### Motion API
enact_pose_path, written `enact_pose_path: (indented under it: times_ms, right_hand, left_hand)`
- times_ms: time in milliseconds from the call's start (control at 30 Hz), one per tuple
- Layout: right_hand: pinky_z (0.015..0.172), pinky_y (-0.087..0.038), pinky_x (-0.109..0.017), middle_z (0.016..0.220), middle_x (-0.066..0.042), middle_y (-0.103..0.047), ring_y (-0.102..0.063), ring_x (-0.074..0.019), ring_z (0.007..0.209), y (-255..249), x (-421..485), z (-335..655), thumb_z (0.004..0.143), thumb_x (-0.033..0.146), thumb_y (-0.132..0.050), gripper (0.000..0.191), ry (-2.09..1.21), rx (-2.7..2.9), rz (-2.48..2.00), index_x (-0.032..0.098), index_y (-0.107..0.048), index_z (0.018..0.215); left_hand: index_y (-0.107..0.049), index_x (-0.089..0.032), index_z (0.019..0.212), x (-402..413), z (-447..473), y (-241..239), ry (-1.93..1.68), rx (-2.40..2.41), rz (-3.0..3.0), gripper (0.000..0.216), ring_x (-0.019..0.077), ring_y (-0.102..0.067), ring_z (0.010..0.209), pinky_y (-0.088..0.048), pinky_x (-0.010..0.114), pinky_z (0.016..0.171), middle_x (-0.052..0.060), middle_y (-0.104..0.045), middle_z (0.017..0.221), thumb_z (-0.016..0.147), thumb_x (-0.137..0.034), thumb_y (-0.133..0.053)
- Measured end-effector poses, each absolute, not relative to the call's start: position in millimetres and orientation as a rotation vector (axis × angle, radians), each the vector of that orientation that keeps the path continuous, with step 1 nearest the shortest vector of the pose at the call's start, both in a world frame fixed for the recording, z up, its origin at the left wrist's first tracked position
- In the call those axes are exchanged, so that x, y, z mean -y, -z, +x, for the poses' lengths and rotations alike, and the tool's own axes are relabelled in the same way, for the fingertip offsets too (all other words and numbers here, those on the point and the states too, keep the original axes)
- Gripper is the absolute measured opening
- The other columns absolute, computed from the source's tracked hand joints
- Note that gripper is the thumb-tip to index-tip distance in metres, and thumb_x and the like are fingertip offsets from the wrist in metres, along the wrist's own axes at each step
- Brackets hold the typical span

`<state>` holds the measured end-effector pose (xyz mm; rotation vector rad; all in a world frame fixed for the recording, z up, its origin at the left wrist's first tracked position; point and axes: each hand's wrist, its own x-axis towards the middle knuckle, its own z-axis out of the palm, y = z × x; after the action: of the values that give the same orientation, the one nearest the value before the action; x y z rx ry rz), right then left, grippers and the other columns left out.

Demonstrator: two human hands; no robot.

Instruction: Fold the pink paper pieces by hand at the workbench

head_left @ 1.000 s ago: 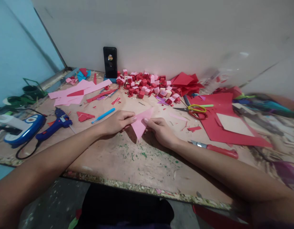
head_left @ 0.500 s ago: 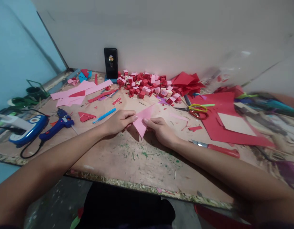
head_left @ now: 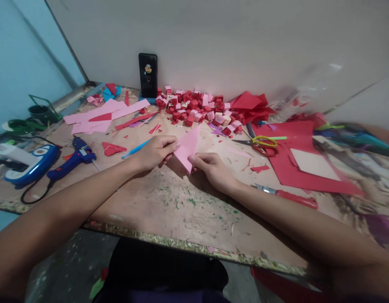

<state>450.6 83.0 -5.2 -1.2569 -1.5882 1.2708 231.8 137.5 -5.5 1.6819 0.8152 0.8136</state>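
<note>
A pink paper triangle (head_left: 188,146) is held just above the wooden table (head_left: 169,206), one point aimed away from me. My left hand (head_left: 154,151) pinches its left edge with closed fingers. My right hand (head_left: 213,168) pinches its lower corner, thumb on top. Behind the paper lies a heap of small red and pink paper cubes (head_left: 197,111).
A blue glue gun (head_left: 71,162) and a blue-white device (head_left: 27,162) lie at the left. Pink paper strips (head_left: 99,115) and a phone (head_left: 148,75) stand at the back. Yellow-handled scissors (head_left: 259,143), red sheets (head_left: 295,164) and a red-handled cutter (head_left: 289,198) lie at the right.
The pink triangle has been turned and lifted a little, its tip now pointing farther up and away. Both hands shifted slightly with it.
</note>
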Motion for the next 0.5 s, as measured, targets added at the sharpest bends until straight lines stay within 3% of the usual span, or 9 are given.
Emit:
enact_pose_path:
  times_ms: [333,500]
  right_hand:
    - [0.069,-0.039,-0.033,0.067,-0.002,-0.064,-0.051,-0.0157,0.066,6.4,-84.1,452.3,0.087,0.055,-0.079,0.044,-1.298,1.585,-1.246,0.020,-0.069,0.063]
    - [0.068,-0.040,-0.034,0.068,-0.004,-0.065,-0.053,-0.0165,0.065,4.4,-83.6,450.8,0.089,0.053,-0.077,0.040,-1.251,1.612,-1.249,0.020,-0.075,0.067]
  left_hand:
    - [-0.045,-0.021,0.071,-139.5,231.7,4.5,-0.851,-0.781,1.602,0.043,0.0061,-0.046,0.040,-0.036,0.019,0.039,-0.006,-0.049,0.054,0.103,-0.045,-0.061]
    - [-0.046,-0.022,0.074,-141.1,232.4,5.5,-0.855,-0.746,1.545,0.044,0.0085,-0.051,0.042,-0.043,0.020,0.038,-0.006,-0.050,0.053,0.099,-0.051,-0.067]
